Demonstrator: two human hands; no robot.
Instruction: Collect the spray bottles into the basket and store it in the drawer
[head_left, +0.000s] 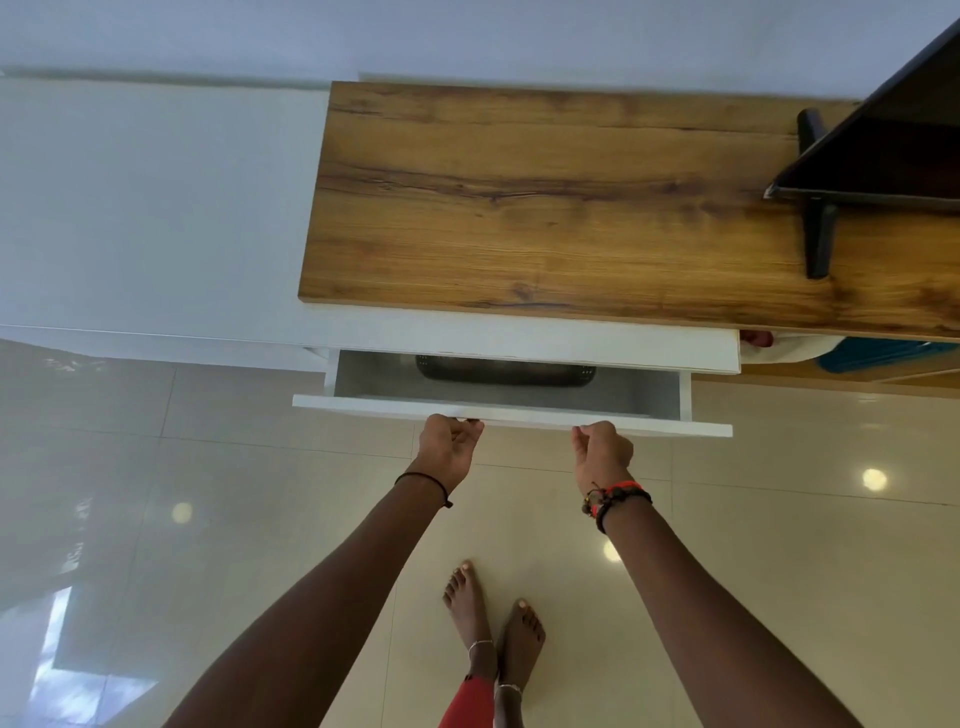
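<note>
1. Gripping the drawer (511, 414) front's lower edge, our left hand (448, 448) and right hand (602, 451) curl closed on it.
2. We see the basket (506, 371) inside, straight behind our hands, long side parallel to the front; both hands equally near.

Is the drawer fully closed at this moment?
No, the drawer stands partly open, with the dark basket showing inside and both hands at its front edge.
</note>
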